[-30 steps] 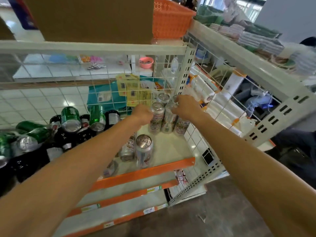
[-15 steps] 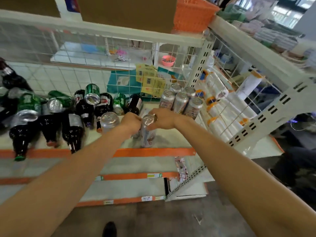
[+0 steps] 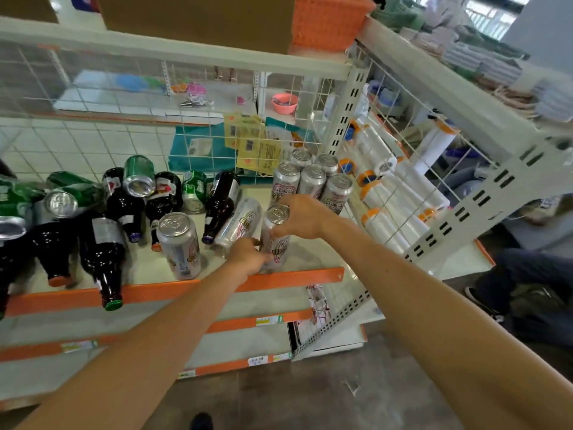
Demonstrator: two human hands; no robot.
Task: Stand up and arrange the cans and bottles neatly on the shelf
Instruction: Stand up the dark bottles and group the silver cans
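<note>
A silver can (image 3: 277, 230) stands upright near the front edge of the shelf (image 3: 173, 290). My right hand (image 3: 302, 216) grips its upper part and my left hand (image 3: 248, 255) holds its lower part. Several silver cans (image 3: 313, 181) stand in a neat group at the back right corner. Another silver can (image 3: 238, 225) lies on its side just left of my hands, and one more (image 3: 179, 245) stands tilted further left. Dark bottles (image 3: 104, 252) and green cans (image 3: 139, 175) lie jumbled across the left half.
A wire mesh panel (image 3: 387, 169) closes the right end of the shelf, with rolls of white film (image 3: 381, 193) behind it. A shelf with a cardboard box (image 3: 198, 20) and an orange basket (image 3: 328, 23) hangs above. A person's dark-trousered legs (image 3: 533, 283) are at the right.
My hands left the can group at the back right corner and came forward to a single can at the shelf front, which they now hold upright. The view shifted left.
</note>
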